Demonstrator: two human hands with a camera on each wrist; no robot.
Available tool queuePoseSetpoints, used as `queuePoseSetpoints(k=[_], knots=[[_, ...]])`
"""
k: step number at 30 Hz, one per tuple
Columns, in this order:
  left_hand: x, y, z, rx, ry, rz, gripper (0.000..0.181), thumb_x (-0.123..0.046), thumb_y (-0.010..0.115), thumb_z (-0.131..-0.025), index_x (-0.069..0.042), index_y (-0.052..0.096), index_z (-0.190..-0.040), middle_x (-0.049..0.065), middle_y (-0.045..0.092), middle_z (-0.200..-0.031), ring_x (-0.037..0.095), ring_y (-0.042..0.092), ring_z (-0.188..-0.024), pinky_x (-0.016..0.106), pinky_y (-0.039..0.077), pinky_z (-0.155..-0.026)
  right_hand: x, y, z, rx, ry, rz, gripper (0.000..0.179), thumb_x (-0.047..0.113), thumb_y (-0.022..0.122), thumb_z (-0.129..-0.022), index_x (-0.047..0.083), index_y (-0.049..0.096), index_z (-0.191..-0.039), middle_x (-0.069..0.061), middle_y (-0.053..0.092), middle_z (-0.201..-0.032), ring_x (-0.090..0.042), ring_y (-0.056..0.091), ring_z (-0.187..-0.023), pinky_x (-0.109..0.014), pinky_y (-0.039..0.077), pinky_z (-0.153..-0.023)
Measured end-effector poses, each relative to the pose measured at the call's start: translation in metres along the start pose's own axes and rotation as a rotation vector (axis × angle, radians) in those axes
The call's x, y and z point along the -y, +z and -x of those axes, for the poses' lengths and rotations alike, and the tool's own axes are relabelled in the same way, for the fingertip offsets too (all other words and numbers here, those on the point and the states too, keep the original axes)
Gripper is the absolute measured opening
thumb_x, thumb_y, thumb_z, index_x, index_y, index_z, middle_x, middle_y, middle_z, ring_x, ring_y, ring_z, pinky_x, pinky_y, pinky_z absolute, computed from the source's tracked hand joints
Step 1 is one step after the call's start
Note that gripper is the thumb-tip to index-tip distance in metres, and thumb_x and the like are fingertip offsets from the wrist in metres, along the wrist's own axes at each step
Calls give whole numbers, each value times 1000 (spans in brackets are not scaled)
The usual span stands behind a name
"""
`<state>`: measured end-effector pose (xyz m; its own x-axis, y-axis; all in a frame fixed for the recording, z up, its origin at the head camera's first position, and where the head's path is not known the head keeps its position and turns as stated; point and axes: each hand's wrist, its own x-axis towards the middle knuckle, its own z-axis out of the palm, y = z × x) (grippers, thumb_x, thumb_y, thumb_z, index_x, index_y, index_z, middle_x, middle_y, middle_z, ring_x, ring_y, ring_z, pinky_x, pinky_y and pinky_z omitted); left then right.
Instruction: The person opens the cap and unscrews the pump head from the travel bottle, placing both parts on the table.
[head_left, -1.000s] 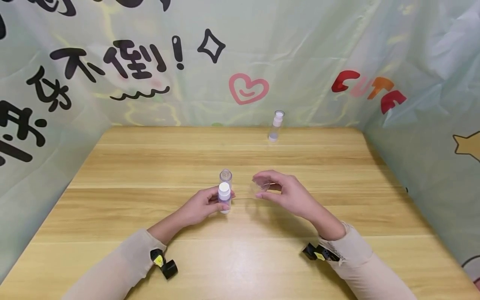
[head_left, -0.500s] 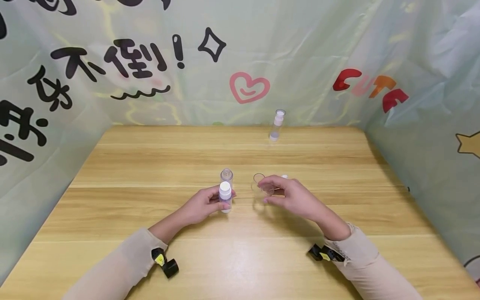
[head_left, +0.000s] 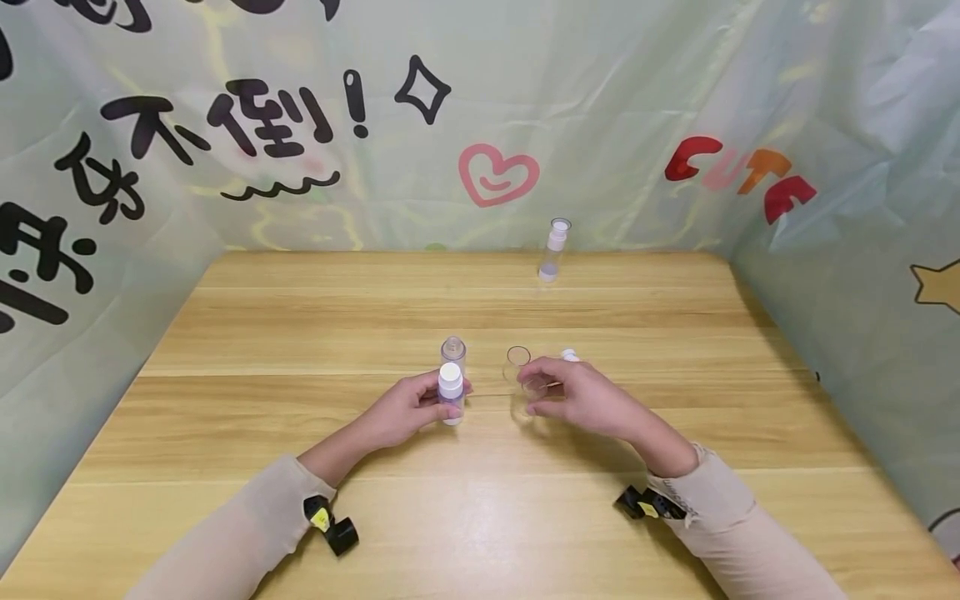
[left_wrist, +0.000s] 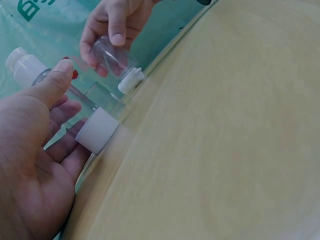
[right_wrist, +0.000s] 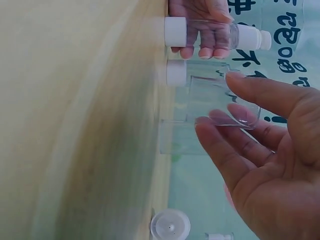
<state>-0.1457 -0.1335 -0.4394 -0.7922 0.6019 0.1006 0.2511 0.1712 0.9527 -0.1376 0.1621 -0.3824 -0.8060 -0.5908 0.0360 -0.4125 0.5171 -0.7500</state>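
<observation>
My left hand (head_left: 401,408) grips an upright small bottle (head_left: 450,383) with a white top, clear body and white base. Just behind it stands an uncapped clear bottle (head_left: 453,350), whose white base (right_wrist: 176,73) shows in the right wrist view. To the right, my right hand (head_left: 588,402) pinches a clear cylindrical cover (right_wrist: 215,100) between thumb and fingers, held above the tabletop. Another clear cover (head_left: 514,370) stands on the table left of those fingers. A white pump head (head_left: 570,355) peeks out behind my right hand and is partly hidden by it.
A complete clear pump bottle (head_left: 553,252) with a white top stands near the table's back edge. Printed fabric (head_left: 600,100) hangs behind and at both sides of the wooden table (head_left: 480,517). A small black camera sits on each sleeve.
My right hand has moved slightly right and towards me with the clear cover, bringing the standing cover and white pump head into sight. The left hand keeps its hold on the bottle.
</observation>
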Motion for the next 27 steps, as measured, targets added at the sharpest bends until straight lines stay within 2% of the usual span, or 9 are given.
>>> queuePoseSetpoints(k=[6,13,18,27], knots=[[0,0,0,-3,-10,-6,39,-15,69,-92,-2,59,-128,12,63,-128,26,57,-121,28,47,-99,-3,3,-1,29,-15,70,37,12,78,-84,3,62,-116,-1,65,-103,-15,61,-96,-32,54,-85],[1,-1,0,1,-23,-8,39,-18,70,-92,-4,60,-128,9,63,-129,23,56,-122,28,47,-99,-1,10,-3,21,-15,99,37,10,79,-83,4,63,-116,1,64,-103,-14,61,-95,-33,55,-84],[1,-1,0,4,-2,2,40,-18,70,-92,-3,59,-128,11,63,-129,26,58,-120,29,49,-98,1,12,-3,5,13,147,37,12,81,-82,7,64,-115,5,62,-101,-11,59,-91,-34,54,-83],[1,-1,0,-1,-13,-15,39,-18,70,-92,-4,60,-127,9,63,-128,24,58,-119,28,48,-98,2,14,-4,-1,30,168,36,14,81,-82,10,64,-114,6,62,-100,-10,57,-89,-30,53,-81]])
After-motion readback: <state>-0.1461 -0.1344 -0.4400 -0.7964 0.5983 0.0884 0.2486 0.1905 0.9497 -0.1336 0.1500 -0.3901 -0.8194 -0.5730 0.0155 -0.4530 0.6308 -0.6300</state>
